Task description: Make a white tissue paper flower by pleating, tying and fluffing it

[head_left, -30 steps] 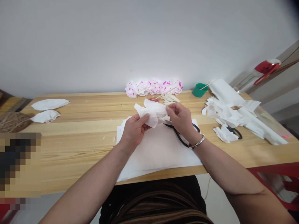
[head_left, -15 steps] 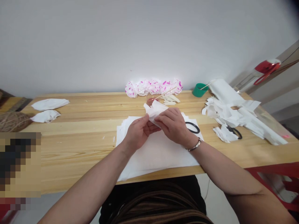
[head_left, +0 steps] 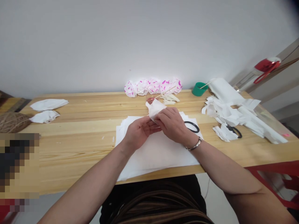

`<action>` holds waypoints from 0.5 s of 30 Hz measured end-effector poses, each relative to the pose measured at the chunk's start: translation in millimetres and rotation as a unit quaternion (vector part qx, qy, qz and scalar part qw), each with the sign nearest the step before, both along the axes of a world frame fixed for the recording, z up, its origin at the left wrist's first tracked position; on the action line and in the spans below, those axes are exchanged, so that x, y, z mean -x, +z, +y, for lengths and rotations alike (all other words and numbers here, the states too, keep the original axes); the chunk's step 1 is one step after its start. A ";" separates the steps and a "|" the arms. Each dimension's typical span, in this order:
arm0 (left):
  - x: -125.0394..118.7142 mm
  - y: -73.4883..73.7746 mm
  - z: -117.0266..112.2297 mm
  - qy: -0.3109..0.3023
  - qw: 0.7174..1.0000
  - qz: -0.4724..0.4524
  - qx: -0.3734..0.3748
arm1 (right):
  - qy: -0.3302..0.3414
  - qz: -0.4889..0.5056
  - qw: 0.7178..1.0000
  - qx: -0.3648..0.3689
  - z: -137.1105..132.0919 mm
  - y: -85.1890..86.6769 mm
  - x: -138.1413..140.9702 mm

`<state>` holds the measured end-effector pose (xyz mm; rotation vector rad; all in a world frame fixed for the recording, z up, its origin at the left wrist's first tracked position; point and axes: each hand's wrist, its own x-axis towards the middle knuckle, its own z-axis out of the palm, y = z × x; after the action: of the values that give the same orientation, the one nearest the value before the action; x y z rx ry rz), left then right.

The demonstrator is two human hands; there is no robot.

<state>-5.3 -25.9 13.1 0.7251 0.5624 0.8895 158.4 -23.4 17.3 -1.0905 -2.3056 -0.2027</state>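
A folded piece of white tissue paper (head_left: 155, 107) stands up between my two hands, its loose upper edge spread and pointing away from me. My right hand (head_left: 173, 125) pinches its lower end from above, fingers bent. Against the same end from below lies my left hand (head_left: 138, 132), its fingers curled under the right fingertips and partly hidden. Beneath both hands a stack of white paper sheets (head_left: 154, 158) covers the table by its front edge. One black scissor handle (head_left: 192, 126) shows at the stack's right side.
Pink-flecked white paper flowers (head_left: 153, 87) line the wall. Behind the paper are a small reddish dish, a stick and pale strips (head_left: 170, 99). A green cup (head_left: 199, 89), paper roll (head_left: 225, 91) and scraps (head_left: 220, 110) lie right; white paper pieces (head_left: 49, 104) and twine (head_left: 14, 122) left.
The tissue's upper edge has drawn together and tilted slightly right. My left thumb has slid off its left side toward the pinched end. The right hand barely moved.
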 end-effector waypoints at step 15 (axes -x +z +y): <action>-1.6 -2.6 -1.2 0.001 0.995 0.067 -0.071 | 0.011 0.060 0.998 0.034 0.1 1.4 0.3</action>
<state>-3.8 -27.0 10.5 0.9180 0.6228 0.8929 158.0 -23.3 18.7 -1.0787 -2.2304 -0.0493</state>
